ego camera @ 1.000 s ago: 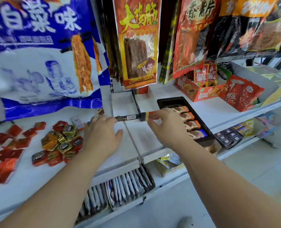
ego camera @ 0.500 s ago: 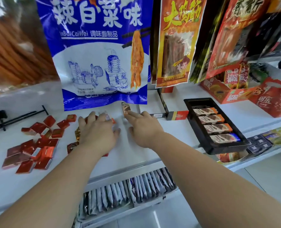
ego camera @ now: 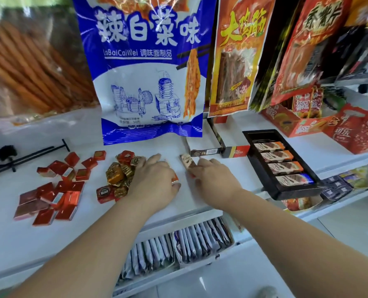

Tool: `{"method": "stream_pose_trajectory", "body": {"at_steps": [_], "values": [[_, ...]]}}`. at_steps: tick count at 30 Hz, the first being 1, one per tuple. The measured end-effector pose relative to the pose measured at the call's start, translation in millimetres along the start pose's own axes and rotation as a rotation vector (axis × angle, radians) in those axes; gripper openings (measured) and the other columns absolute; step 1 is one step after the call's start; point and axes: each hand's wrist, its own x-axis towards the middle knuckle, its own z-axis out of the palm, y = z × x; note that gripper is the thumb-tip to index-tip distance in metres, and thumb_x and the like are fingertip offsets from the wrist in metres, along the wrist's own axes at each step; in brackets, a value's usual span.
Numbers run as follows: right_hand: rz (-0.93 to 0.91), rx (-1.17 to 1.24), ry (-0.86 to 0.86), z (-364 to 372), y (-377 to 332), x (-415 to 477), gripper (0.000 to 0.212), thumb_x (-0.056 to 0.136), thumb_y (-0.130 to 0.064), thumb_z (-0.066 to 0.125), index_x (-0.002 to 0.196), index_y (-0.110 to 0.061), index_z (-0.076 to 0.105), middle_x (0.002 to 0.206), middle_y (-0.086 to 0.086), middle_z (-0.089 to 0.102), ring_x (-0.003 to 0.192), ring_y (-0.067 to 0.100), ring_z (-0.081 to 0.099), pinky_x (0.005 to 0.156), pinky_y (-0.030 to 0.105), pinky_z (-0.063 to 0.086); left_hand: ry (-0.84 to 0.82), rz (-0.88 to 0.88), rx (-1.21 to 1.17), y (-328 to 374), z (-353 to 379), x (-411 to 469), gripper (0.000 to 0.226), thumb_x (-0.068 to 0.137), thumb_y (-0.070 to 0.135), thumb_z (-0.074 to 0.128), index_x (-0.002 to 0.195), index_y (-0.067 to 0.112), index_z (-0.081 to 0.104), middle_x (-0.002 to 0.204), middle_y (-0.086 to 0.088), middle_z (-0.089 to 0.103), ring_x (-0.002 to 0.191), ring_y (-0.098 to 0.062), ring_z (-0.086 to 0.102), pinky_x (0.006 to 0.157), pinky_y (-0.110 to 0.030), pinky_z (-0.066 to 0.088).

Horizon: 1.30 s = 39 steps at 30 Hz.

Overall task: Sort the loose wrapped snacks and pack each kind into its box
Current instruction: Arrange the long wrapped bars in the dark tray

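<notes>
Snack bar (ego camera: 187,161), pointing away along the shelf (ego camera: 28,244), is pinched at its near end by the right hand (ego camera: 215,179), left of its tray (ego camera: 297,191); the left hand (ego camera: 155,181) hides its grip.

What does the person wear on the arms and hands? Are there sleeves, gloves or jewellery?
Nothing worn shows. The left forearm and right forearm are bare, with no sleeve in view. The left hand and right hand have no gloves; no ring, watch or bracelet can be seen.
</notes>
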Motion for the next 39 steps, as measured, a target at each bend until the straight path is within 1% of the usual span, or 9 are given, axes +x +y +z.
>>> {"method": "stream_pose_trajectory", "body": {"at_steps": [4,8,14,17,19,26,29,33,39], "values": [[0.087,0.135,-0.061,-9.8,16.9,-32.6,0.022,0.092,-0.029,0.054,0.105,-0.017,0.069,0.096,0.002,0.053,0.086,0.024,0.058,0.075,0.033,0.049,-0.031,0.117,-0.058,18.7,1.4,-6.0,0.037,0.081,0.056,0.065,0.1,0.025,0.07,0.113,0.004,0.061,0.119,-0.022,0.048,0.103,-0.037,0.034],[0.111,0.227,-0.054,-21.1,21.9,-57.8,0.019,0.087,-0.029,0.063,0.101,-0.024,0.075,0.091,-0.001,0.058,0.083,0.018,0.059,0.07,0.025,0.039,-0.066,0.204,-0.17,36.9,4.4,-11.6,0.038,0.077,0.055,0.069,0.102,0.027,0.07,0.099,0.006,0.054,0.1,-0.02,0.052,0.091,-0.038,0.045],[0.196,0.404,0.107,-17.8,25.0,-72.1,0.039,0.075,-0.037,0.08,0.111,-0.026,0.072,0.101,-0.003,0.06,0.088,0.009,0.057,0.076,0.023,0.046,-0.087,0.259,-0.217,32.0,-0.9,-13.9,0.054,0.075,0.053,0.072,0.123,0.032,0.064,0.127,0.009,0.053,0.116,-0.016,0.044,0.098,-0.034,0.04],[0.235,0.372,0.079,-12.7,28.1,-68.3,0.064,0.065,-0.053,0.083,0.122,-0.032,0.064,0.108,-0.006,0.053,0.095,0.011,0.056,0.08,0.026,0.048,-0.103,0.253,-0.174,23.9,-0.8,-10.6,0.061,0.073,0.057,0.072,0.129,0.037,0.06,0.139,0.012,0.049,0.121,-0.016,0.04,0.102,-0.032,0.035],[0.199,0.31,0.042,-7.9,29.3,-66.1,0.068,0.064,-0.055,0.082,0.126,-0.034,0.063,0.108,-0.006,0.053,0.1,0.014,0.054,0.084,0.028,0.048,-0.115,0.248,-0.181,21.5,0.0,-8.4,0.061,0.072,0.057,0.073,0.129,0.039,0.06,0.138,0.013,0.049,0.12,-0.015,0.039,0.102,-0.032,0.034],[0.083,0.225,0.022,-9.0,36.1,-60.3,0.055,0.069,-0.04,0.084,0.121,-0.034,0.067,0.109,-0.008,0.057,0.093,0.008,0.054,0.076,0.024,0.045,-0.065,0.276,-0.201,21.9,1.3,-2.8,0.049,0.068,0.059,0.077,0.111,0.04,0.068,0.104,0.017,0.054,0.1,-0.01,0.045,0.085,-0.032,0.04],[0.035,0.236,0.044,-9.8,41.2,-61.7,0.044,0.074,-0.04,0.08,0.116,-0.03,0.071,0.103,-0.007,0.062,0.081,0.004,0.053,0.072,0.025,0.049,-0.078,0.299,-0.225,20.0,3.1,-1.6,0.045,0.071,0.057,0.076,0.111,0.036,0.069,0.103,0.017,0.055,0.099,-0.009,0.046,0.086,-0.032,0.043],[0.035,0.307,0.112,-10.9,49.9,-62.7,0.019,0.083,-0.03,0.068,0.098,-0.023,0.078,0.084,0.0,0.066,0.072,0.015,0.061,0.067,0.039,0.054,-0.07,0.323,-0.239,19.6,4.7,1.1,0.035,0.083,0.051,0.069,0.114,0.032,0.07,0.105,0.015,0.059,0.1,-0.011,0.047,0.086,-0.037,0.046],[0.179,0.275,0.219,-13.7,63.6,-63.9,0.016,0.087,-0.025,0.063,0.098,-0.019,0.072,0.086,-0.002,0.064,0.076,0.014,0.059,0.069,0.038,0.054,-0.075,0.281,-0.221,22.6,9.0,6.1,0.024,0.097,0.03,0.055,0.118,0.031,0.067,0.108,0.01,0.062,0.105,-0.016,0.05,0.09,-0.039,0.045]]}}
